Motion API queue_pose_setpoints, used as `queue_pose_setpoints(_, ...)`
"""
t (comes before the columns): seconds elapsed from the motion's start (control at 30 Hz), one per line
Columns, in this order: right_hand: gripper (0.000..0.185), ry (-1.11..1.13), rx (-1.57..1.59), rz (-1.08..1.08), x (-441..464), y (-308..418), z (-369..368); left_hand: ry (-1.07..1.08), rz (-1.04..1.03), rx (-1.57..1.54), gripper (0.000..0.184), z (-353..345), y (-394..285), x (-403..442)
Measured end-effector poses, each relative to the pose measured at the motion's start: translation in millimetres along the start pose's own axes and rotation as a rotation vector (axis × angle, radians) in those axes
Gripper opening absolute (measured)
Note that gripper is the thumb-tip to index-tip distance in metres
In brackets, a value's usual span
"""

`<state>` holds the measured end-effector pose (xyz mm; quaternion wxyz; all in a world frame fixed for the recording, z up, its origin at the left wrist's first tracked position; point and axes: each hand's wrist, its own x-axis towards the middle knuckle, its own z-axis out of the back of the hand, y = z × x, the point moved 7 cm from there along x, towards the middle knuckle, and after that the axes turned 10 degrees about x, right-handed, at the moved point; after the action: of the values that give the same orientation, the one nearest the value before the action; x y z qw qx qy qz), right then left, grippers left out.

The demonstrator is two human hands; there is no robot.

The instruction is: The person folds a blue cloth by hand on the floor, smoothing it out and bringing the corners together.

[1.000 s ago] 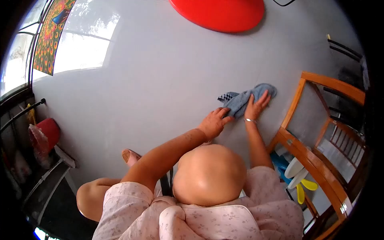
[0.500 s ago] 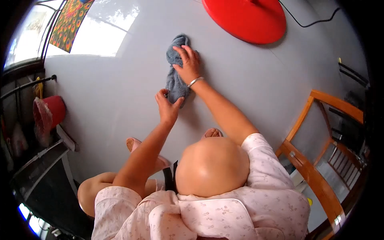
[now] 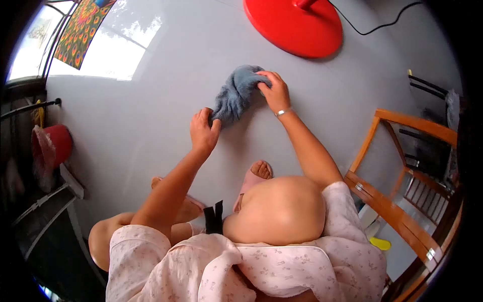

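A bunched blue-grey cloth (image 3: 235, 95) spans the gap between my two hands above the grey floor (image 3: 166, 110). My left hand (image 3: 205, 130) grips its lower left end between thumb and fingers. At the upper right end, my right hand (image 3: 274, 91), with a silver bracelet at the wrist, pinches a fold of the cloth. The middle of the cloth hangs loosely crumpled, with a shadow below it.
A red round base (image 3: 302, 30) stands ahead, with a black cable (image 3: 375, 33) beside it. To the right is a wooden chair (image 3: 397, 211). A red bucket (image 3: 58, 145) sits at the left. My pink-sandalled foot (image 3: 255, 176) is below the cloth.
The cloth went from the right side to the left, lying flat under my hands. Now it is bunched and gripped at both ends, with my right hand further right than half a second ago.
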<state>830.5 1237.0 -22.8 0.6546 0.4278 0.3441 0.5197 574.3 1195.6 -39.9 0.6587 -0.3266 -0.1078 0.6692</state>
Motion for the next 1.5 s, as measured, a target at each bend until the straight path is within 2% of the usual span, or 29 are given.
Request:
queue_pose_setpoints(0.03, 0.027, -0.079, 0.064, 0.039, -12, 8, 22, 0.067, -0.042, -0.045, 0.03, 1, -13, 1)
queue_pose_setpoints(0.13, 0.026, -0.366, 0.272, -0.182, -50, 2, 98, 0.348, -0.06, -0.447, 0.028, -22, -56, -10)
queue_pose_setpoints(0.17, 0.025, -0.451, 0.279, -0.146, -58, 10, 122, 0.392, -0.108, -0.562, 0.03, -36, -69, -16)
queue_pose_setpoints(0.23, 0.025, -0.538, 0.279, -0.11, -66, 8, 163, 0.631, -0.002, -0.752, 0.03, -63, -100, -35)
queue_pose_setpoints(0.3, 0.04, -0.662, 0.049, -0.159, -73, -6, 195, 0.681, 0.113, -0.722, 0.034, -94, -113, -42)
queue_pose_setpoints(0.33, 0.04, -0.663, 0.041, -0.163, -75, -15, 197, 0.509, -0.009, -0.566, 0.036, -102, -118, -43)
queue_pose_setpoints(0.37, 0.051, -0.63, -0.055, -0.16, -75, -23, 195, 0.333, -0.126, -0.408, 0.04, -107, -124, -46)
queue_pose_setpoints(0.4, 0.063, -0.593, -0.149, -0.155, -75, -35, 193, 0.332, -0.122, -0.411, 0.04, -114, -125, -49)
queue_pose_setpoints(0.43, 0.084, -0.44, -0.132, -0.268, -75, -65, 186, 0.267, -0.408, -0.202, 0.05, -112, -143, -55)
queue_pose_setpoints(0.47, 0.087, -0.339, -0.288, -0.269, -78, -85, 173, 0.199, -0.689, 0.016, 0.061, -113, -156, -65)
queue_pose_setpoints(0.5, 0.09, -0.24, -0.445, -0.267, -81, -103, 162, 0.198, -0.689, 0.016, 0.061, -118, -151, -68)
queue_pose_setpoints(0.57, 0.093, -0.254, -0.454, -0.279, -81, -131, 139, 0.353, -0.95, 0.203, 0.072, -145, -152, -92)
queue_pose_setpoints(0.6, 0.09, -0.295, -0.475, -0.209, -75, -134, 128, 0.43, -0.93, 0.256, 0.074, -157, -147, -92)
queue_pose_setpoints(0.63, 0.083, -0.306, -0.557, -0.228, -65, -128, 117, 0.435, -0.938, 0.25, 0.074, -164, -146, -89)
queue_pose_setpoints(0.7, 0.076, -0.298, -0.538, -0.278, -41, -115, 96, 0.331, -0.877, 0.338, 0.069, -171, -142, -75)
queue_pose_setpoints(0.73, 0.074, -0.258, -0.456, -0.216, -26, -109, 85, 0.181, -0.886, 0.287, 0.059, -165, -144, -67)
queue_pose_setpoints(0.83, 0.072, -0.155, -0.352, -0.11, 17, -78, 34, 0.199, -0.769, 0.337, 0.051, -141, -149, -34)
queue_pose_setpoints(0.9, 0.069, -0.095, -0.423, -0.021, 35, -71, -12, 0.132, -0.708, 0.306, 0.049, -124, -135, -16)
queue_pose_setpoints(0.97, 0.071, 0.002, -0.392, 0.113, 45, -44, -58, 0.163, -0.536, 0.281, 0.05, -93, -109, 3)
queue_pose_setpoints(1.03, 0.073, 0.084, -0.337, 0.208, 45, -25, -109, 0.165, -0.492, 0.376, 0.05, -67, -78, 7)
queue_pose_setpoints(1.17, 0.074, 0.229, -0.172, 0.278, 30, 17, -199, 0.076, -0.532, 0.502, 0.024, -16, -1, 8)
queue_pose_setpoints(1.2, 0.073, 0.272, -0.189, 0.249, 24, 10, -173, 0.127, -0.529, 0.509, 0.022, -27, -18, -1)
queue_pose_setpoints(1.23, 0.073, 0.316, -0.21, 0.208, 24, 12, -193, 0.098, -0.557, 0.492, 0.02, -7, -4, 5)
queue_pose_setpoints(1.33, 0.064, 0.21, -0.021, 0.193, 30, 26, -192, 0.234, -0.519, 0.489, 0.014, 32, 29, 21)
queue_pose_setpoints(1.43, 0.062, 0.148, 0.18, 0.187, 24, 52, -158, 0.194, -0.669, 0.447, 0.012, 71, 21, 18)
queue_pose_setpoints(1.5, 0.066, 0.105, 0.07, 0.159, 9, 62, -131, 0.249, -0.719, 0.446, 0.012, 84, 18, 8)
